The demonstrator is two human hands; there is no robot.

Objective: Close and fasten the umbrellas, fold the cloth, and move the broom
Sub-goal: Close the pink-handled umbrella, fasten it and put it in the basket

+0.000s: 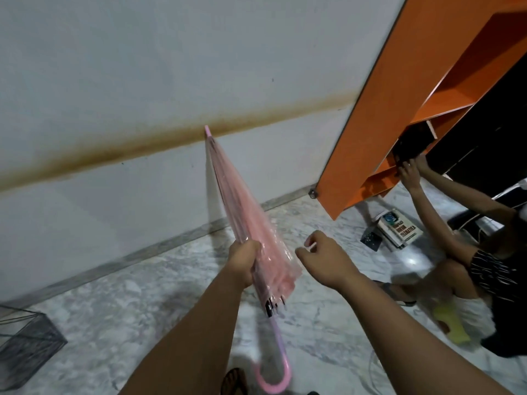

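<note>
While my left hand (243,259) wraps its curled fingers around the gathered canopy of the pink umbrella (242,212), my right hand (325,259) hovers just beside it, apart from the fabric, with the fingers loosely bent. Between the thumb and forefinger of that right hand I pinch a thin pink strap (310,246); I cannot tell where it joins the umbrella. The umbrella is closed, its translucent folds bunched loosely under my grip, and it slants away from me: the tip points up toward the white wall (114,67), level with the brown stain line (142,143) running across it, while the shaft comes down past my left wrist to a curved pink handle (275,379) near the bottom of the view. The dark rib ends (74,306) cluster just below the canopy's edge. Under everything lies a marbled floor (142,295). At the lower left a dark wire basket (25,346) stands on it. To the right an orange shelf unit (399,109) leans tilted, and another person (490,269) crouches there, reaching both hands up to its lower compartment. A few books (399,228) lie stacked on the floor near the shelf's lower corner, well apart from my hands.
</note>
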